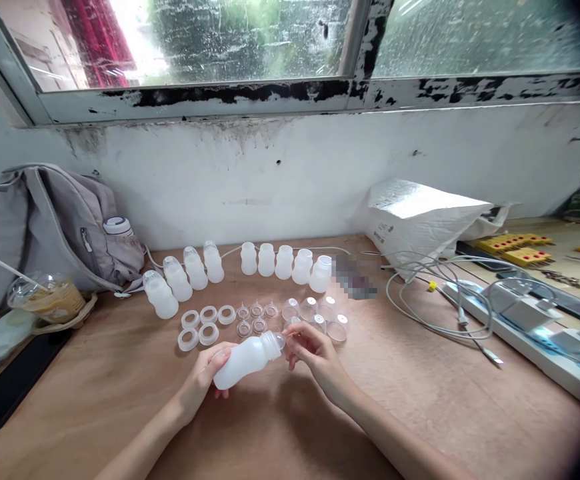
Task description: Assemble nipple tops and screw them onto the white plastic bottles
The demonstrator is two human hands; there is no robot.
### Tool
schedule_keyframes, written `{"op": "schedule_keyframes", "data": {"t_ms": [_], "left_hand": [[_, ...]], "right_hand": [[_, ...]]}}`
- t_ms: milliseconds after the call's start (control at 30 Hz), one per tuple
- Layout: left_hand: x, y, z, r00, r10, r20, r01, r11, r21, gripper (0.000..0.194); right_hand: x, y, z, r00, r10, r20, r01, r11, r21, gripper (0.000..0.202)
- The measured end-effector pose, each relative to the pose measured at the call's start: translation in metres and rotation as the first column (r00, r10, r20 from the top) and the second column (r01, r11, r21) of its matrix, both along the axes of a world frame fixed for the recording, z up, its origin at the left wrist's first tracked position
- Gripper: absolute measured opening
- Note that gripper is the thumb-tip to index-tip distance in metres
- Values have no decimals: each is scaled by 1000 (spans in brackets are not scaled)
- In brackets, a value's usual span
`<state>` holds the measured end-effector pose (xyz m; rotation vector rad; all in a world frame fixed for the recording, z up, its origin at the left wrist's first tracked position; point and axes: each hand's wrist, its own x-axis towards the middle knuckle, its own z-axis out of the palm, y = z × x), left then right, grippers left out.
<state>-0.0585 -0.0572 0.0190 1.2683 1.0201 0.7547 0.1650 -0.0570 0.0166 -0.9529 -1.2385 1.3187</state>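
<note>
My left hand (pixel 204 375) is wrapped round the body of a frosted white baby bottle (pixel 243 363), tilted with its neck up to the right. A clear nipple (pixel 280 340) sits at the bottle's mouth. The fingers of my right hand (pixel 315 353) are closed together at the nipple's tip. Just beyond lie several white collar rings (pixel 189 339), several loose clear nipples (pixel 244 327) and several clear domed caps (pixel 338 328), one partly hidden behind my right fingers. Several open bottles (pixel 285 262) stand behind them, and several capped bottles (pixel 161 295) stand to the left.
At the left are a grey backpack (pixel 60 227), an iced drink (pixel 53 300) in a holder and a black phone (pixel 10 383). A white packing bag (pixel 415 213), tangled cables (pixel 410 300) and a power strip (pixel 525 333) with chargers occupy the right. A wall rises behind the table.
</note>
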Motion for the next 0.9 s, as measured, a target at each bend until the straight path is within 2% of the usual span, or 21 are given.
{"op": "schedule_keyframes", "data": {"t_ms": [133,333,467,633,900], "left_hand": [[0,0,0,999,35,15,-35,999,6,53],[1,-1,-1,999,23,22,-24,1000,19,50],[1,-2,0,1000,13,8,-14,999,30,48],[1,-2,3,1000,5,-10,-5,999,34,47],[-1,-1,2,997,76,22,-76,997,15,43]], "right_hand": [[-1,-3,4,1000,12,-1,-12,1000,-27,20],[-4,-5,3,1000,-3,-6,3,993,-122,27],[-4,-5,1,997,-62,48,66,995,-81,30],[-3,-5,0,995,-65,78,72,994,-88,30],[-4,-4,2,994,-109,25,109,994,-18,27]]}}
